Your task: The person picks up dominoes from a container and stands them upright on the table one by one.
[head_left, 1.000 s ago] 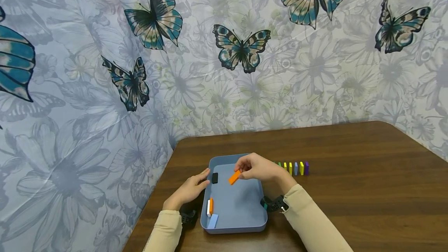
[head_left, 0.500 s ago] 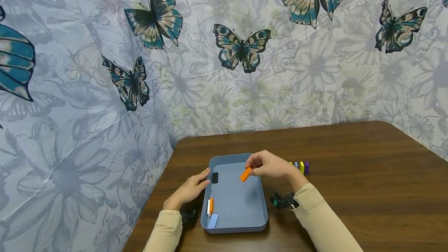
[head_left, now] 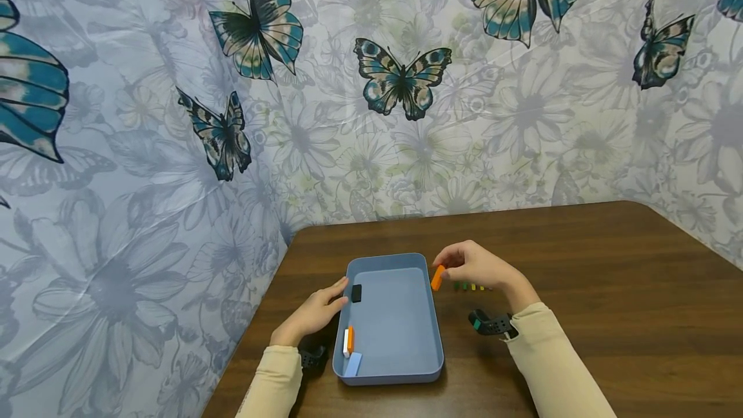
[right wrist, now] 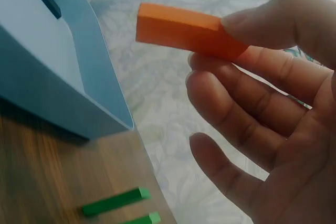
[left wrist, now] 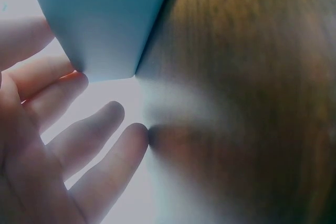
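My right hand (head_left: 478,266) pinches an orange domino block (right wrist: 178,27) between thumb and fingers, just outside the tray's right edge. In the right wrist view the block lies sideways in the grip, one end free. The blue-grey tray (head_left: 397,334) stands on the table, with my left hand (head_left: 313,315) resting its fairly straight fingers along the left rim. Inside the tray are a black block (head_left: 356,293), a white block (head_left: 346,344), a second orange block (head_left: 351,338) and a light-blue block (head_left: 353,364). The left wrist view shows spread fingers (left wrist: 113,166) beside the tray's outer wall.
To the right of the tray, a row of upright blocks (head_left: 473,287) stands on the brown wooden table (head_left: 609,289), partly hidden by my right hand. Green blocks (right wrist: 115,202) of that row show in the right wrist view. A butterfly-patterned wall hanging (head_left: 325,166) rises behind.
My right hand has carried the orange domino block from above the tray rightward past its edge, now covering the right end of the row. The left hand stays at the rim.
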